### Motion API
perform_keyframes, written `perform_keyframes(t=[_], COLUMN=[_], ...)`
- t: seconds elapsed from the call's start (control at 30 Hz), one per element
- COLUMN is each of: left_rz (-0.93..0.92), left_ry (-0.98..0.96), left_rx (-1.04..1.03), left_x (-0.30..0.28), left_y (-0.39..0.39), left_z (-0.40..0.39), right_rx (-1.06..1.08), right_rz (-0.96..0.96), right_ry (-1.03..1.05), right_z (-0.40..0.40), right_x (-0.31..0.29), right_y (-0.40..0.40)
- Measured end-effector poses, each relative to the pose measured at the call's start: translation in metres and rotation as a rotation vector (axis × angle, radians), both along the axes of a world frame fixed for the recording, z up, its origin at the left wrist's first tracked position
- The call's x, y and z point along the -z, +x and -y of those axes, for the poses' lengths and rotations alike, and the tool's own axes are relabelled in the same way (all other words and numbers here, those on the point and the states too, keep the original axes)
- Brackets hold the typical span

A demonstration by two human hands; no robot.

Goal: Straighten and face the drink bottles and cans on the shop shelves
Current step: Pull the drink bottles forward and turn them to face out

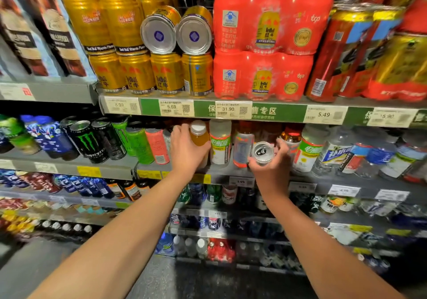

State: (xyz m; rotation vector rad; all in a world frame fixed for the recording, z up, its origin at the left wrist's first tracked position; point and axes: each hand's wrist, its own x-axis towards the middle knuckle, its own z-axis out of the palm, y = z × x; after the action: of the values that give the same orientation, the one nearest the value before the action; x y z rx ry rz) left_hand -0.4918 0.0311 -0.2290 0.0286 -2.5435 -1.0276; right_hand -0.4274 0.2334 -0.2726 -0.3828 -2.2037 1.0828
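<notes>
The work in hand looks like the second shelf [208, 171] down, the row of small bottles and cans under the green price strip [231, 111].

Left first: the left hand [184, 150] is curled round an amber bottle with a white cap [198, 134], its fingers [179, 128] wrapped over the far side, so they are holding it rather than standing wide. The bottle stands upright at the shelf front, touching the palm. Just right of those fingers is a white bottle with a green band [220, 143], upright and apart from the hand, and beyond it a slim pale-blue can [241, 150].

Further right, the right hand [270, 166] cups a silver can [262, 152] from below and behind, its fingers [282, 146] curled round it. The can is tipped toward the camera so its top and pull tab show. Whether it rests on the shelf or is lifted I cannot tell.

My reading is that both items are being turned and set in line. Next, the can would need standing upright with its label outward in the gap right of the pale-blue can, and the amber bottle squared against its neighbour. The close-packed row leaves little room, so a knock could topple something.
</notes>
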Motion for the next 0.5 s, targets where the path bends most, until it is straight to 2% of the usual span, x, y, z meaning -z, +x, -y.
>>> perform_keyframes(t=[0.13, 0.23, 0.37, 0.5], left_rz=[-0.028, -0.007, 0.052, 0.082], left_ry=[0.175, 0.156, 0.150, 0.424], left_rx=[0.043, 0.035, 0.114, 0.056], left_x=[0.015, 0.021, 0.022, 0.035], left_y=[0.020, 0.020, 0.014, 0.030], left_z=[0.006, 0.011, 0.018, 0.043], right_rx=[0.013, 0.032, 0.117, 0.138], right_rz=[0.106, 0.097, -0.005, -0.174], right_ry=[0.032, -0.060, -0.253, -0.337], right_z=[-0.007, -0.002, 0.020, 0.056], right_x=[-0.001, -0.001, -0.005, -0.015], right_y=[0.001, 0.007, 0.022, 0.034])
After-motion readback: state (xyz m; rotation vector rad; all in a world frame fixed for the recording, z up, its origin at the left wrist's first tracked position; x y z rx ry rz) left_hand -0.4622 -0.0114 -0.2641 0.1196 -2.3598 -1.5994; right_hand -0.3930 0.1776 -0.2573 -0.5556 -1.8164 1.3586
